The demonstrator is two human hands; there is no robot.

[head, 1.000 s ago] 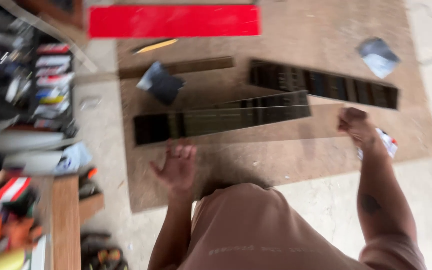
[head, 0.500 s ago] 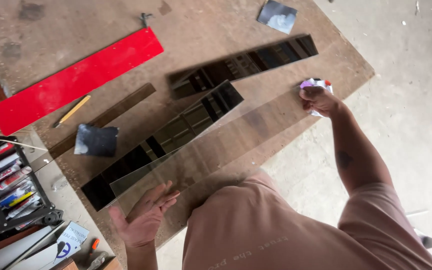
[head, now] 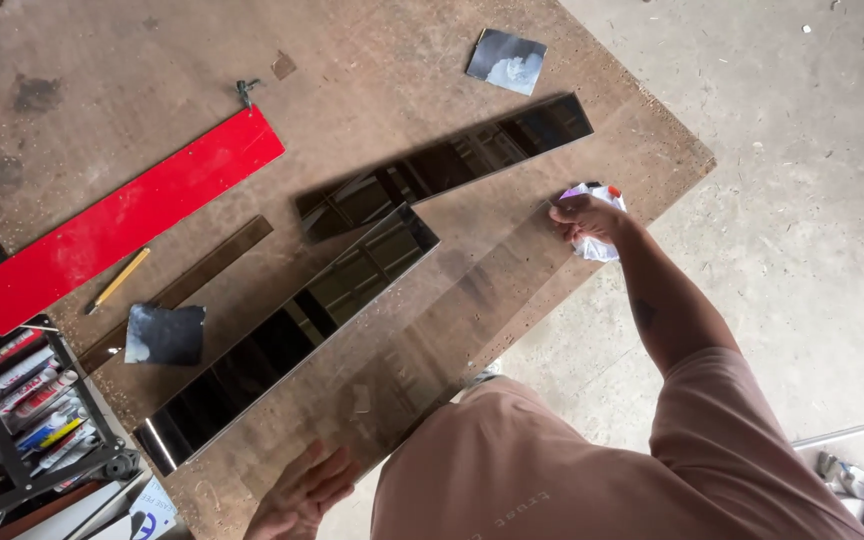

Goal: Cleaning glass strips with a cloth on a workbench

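A person in a dusty-pink shirt (head: 552, 470) looks down over a worn wooden board (head: 372, 60) lying on a concrete floor (head: 812, 150). Nearest the viewer, the left hand (head: 302, 495) lies open at the bottom edge of the frame, fingers (head: 327, 468) spread flat against the near end of a long clear glass strip (head: 432, 340). The strip runs diagonally across the near edge of the board, and the wood shows through it. At the strip's far end the right hand (head: 584, 215) is curled closed, fingers bunched around a crumpled white cloth (head: 597, 235) with bits of purple and red, pressed at the glass edge.

Just beyond the clear strip lies a dark tinted glass strip (head: 282, 345), parallel to it. Farther on is a second dark strip (head: 447, 165). Left of these sit a small dark glass offcut (head: 164, 335), a thin brown strip (head: 187, 290), a yellow pencil (head: 119, 278) and a long red panel (head: 127, 220). Another small dark offcut (head: 507, 58) lies at the far side of the board. At lower left a black rack (head: 22, 420) holds tubes.
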